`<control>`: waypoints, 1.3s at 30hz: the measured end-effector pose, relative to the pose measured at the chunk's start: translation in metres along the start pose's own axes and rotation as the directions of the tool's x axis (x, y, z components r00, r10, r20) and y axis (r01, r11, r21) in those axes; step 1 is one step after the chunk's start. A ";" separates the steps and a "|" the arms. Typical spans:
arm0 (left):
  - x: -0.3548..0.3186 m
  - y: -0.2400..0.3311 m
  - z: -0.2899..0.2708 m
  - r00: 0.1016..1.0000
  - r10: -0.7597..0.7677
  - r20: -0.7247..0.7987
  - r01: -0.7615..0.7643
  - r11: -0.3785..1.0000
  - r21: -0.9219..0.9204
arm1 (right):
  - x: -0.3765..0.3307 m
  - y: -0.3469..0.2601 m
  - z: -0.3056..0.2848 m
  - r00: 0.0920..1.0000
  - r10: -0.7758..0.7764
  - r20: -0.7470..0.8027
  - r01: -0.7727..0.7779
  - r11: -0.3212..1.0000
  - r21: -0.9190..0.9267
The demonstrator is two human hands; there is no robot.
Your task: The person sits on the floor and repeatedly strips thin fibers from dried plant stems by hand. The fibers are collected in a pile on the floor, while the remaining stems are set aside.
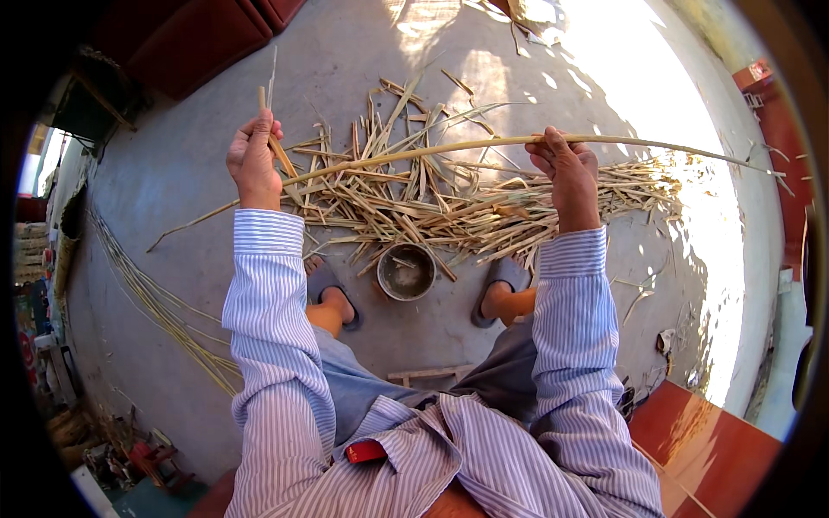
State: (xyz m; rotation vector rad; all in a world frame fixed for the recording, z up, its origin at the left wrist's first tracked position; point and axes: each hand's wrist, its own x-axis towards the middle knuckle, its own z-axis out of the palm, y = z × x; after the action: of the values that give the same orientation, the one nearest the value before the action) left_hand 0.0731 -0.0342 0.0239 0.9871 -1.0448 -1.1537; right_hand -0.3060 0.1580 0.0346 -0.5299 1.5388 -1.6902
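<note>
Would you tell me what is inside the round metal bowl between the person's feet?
The metal bowl on the concrete floor holds a few short straw-coloured reed scraps; its shaded grey bottom shows nothing more clearly. What lies under the bowl is hidden.

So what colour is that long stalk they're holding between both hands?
Pale straw yellow; the long stalk shows best in the head view.

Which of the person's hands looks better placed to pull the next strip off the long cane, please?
Probably the left hand: it grips a short stick-like tool right at the near end of the long cane, while the right hand only holds the cane farther along.
</note>
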 end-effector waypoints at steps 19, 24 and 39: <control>-0.037 -0.030 0.046 0.913 -0.128 0.387 0.043 0.974 0.221 | -0.010 -0.008 0.011 0.987 -0.086 -0.135 0.086 0.996 -0.007; -0.028 -0.032 0.040 0.848 0.297 0.439 -0.521 0.616 0.591 | -0.008 -0.012 0.012 0.990 -0.073 -0.121 0.069 0.997 -0.039; -0.033 -0.015 0.001 0.726 -0.015 0.688 -0.688 -0.023 0.726 | 0.009 -0.008 -0.033 0.981 -0.104 -0.163 0.113 0.992 0.050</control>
State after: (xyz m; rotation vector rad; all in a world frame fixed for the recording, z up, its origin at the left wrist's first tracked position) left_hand 0.0661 -0.0032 0.0058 1.2587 -2.6178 0.0666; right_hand -0.3379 0.1721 0.0343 -0.4637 1.5916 -1.8958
